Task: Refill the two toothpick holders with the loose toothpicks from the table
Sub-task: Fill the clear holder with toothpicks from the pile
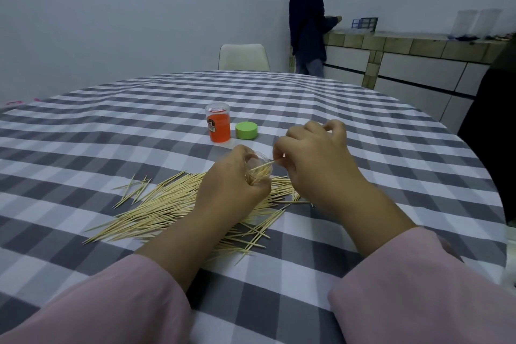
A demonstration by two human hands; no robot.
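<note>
The left hand (pixel 233 176) grips a clear plastic toothpick holder (pixel 258 167), tilted above the scattered pale wooden toothpicks (pixel 167 204) on the grey-checked counter (pixel 111 126). Right hand (pixel 312 159) fingers (pixel 280 151) pinch a toothpick at its mouth. An orange capped holder (pixel 218 123) stands behind, upright

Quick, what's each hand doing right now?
Left hand: grips the clear toothpick holder.
Right hand: pinches a toothpick, feeding it into that holder.

Grey-white checked tablecloth (pixel 117 126), orange holder (pixel 219 127), seemingly green lid (pixel 246 130).
</note>
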